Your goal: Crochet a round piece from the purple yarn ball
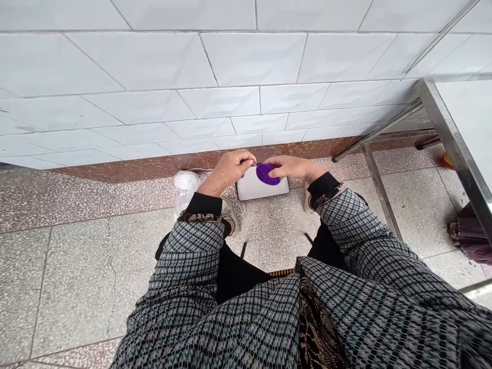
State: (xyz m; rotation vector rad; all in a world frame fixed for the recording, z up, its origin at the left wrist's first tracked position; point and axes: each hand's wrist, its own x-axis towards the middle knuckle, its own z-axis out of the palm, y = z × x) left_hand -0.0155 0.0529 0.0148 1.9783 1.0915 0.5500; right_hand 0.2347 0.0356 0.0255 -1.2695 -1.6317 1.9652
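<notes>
The person's left hand point(230, 171) and right hand point(292, 167) meet over a small purple crocheted piece point(267, 174). The right fingers are closed on its right edge, pinching it. The left fingers are curled together just to the left of the piece; they seem to grip a thin hook or needle, but that tool is too slight to make out, so what they clamp cannot be told for sure.

Below the fingers lies a white box point(261, 189) on the floor, and to the left of the left fingers sits a ball of white yarn point(186, 180) with loose strands.

The loose strands by the person's shoe point(230, 215) could snag and tug the work, and a slack pinch could let the purple piece slip onto the floor.

The fingertips and the working thread are hidden behind the knuckles. At the right, a metal table point(442, 118) is cut off by the frame.
</notes>
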